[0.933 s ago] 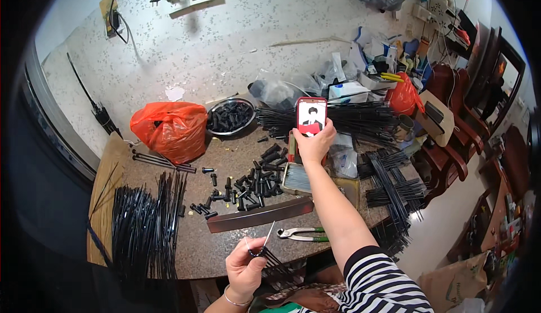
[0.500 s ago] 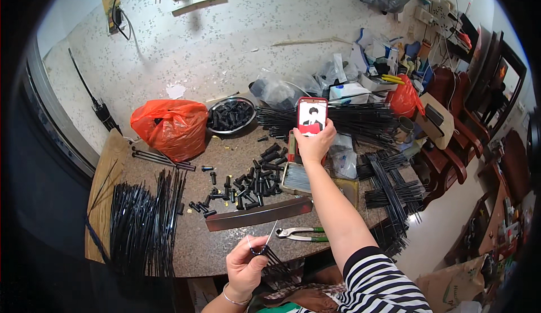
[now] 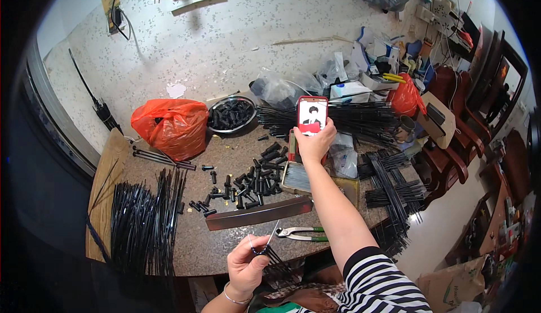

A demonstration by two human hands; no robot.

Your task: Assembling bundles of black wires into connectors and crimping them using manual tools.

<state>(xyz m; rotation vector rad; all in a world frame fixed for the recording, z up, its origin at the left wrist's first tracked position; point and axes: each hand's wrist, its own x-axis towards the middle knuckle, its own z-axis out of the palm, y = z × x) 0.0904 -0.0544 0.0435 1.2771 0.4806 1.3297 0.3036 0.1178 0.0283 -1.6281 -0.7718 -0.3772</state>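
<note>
At the table's front edge my left hand (image 3: 246,265) is closed on a bundle of thin black rods (image 3: 277,265). A thin silvery wire (image 3: 273,233) loops at the bundle's end, its two ends sticking up. My right hand (image 3: 316,141) reaches to the back and closes round the lower part of a phone (image 3: 313,112) in a red case, its lit screen showing a picture. Pincers (image 3: 304,234) with green handles lie right of my left hand. Behind them rests a long dark curved bar (image 3: 259,214).
Several short black cylindrical parts (image 3: 256,180) lie scattered mid-table. A metal bowl (image 3: 252,126) and an orange plastic bag (image 3: 174,135) stand behind. Black rods lie in piles at left (image 3: 141,228), at the back (image 3: 360,118) and at right (image 3: 394,192). An open box (image 3: 296,186) holds thin wires.
</note>
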